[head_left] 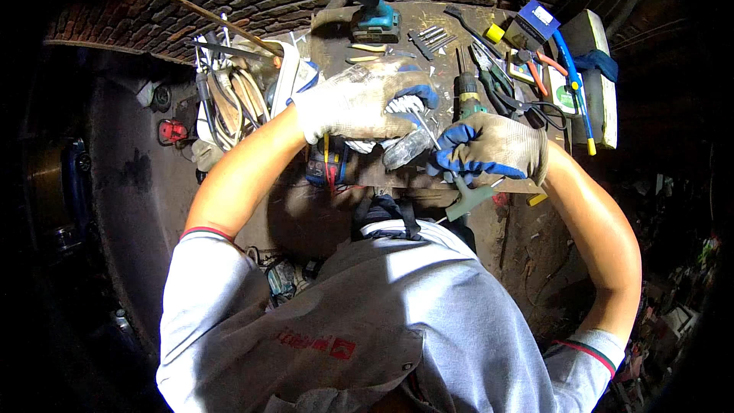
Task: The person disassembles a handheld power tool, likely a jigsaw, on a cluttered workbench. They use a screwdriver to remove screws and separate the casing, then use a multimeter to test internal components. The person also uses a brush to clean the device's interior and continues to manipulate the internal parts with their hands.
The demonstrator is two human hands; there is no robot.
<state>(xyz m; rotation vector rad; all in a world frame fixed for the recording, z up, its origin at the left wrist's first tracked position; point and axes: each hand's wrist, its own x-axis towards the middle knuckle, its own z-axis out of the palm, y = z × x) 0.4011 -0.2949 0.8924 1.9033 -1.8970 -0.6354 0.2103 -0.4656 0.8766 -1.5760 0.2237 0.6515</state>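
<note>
My left hand (363, 99), in a white work glove with blue fingertips, is curled round a white ribbed piece (409, 103) above the bench's near edge. Just below that piece is a rounded greyish part (407, 149); whether they are joined I cannot tell. My right hand (493, 147), gloved the same way, pinches the thin shaft of a T-handle tool with a grey-green handle (469, 199). The handle hangs below my fingers, and the shaft points up and left to the white ribbed piece. Its tip is not clear.
A teal cordless driver (375, 19) stands at the back of the bench (428, 19). Bits (432, 38), a green drill (466, 95), pliers (489, 69) and a blue box (533, 24) lie right. A bin of tools and cables (229, 99) stands left. A blue meter (327, 162) is near the front.
</note>
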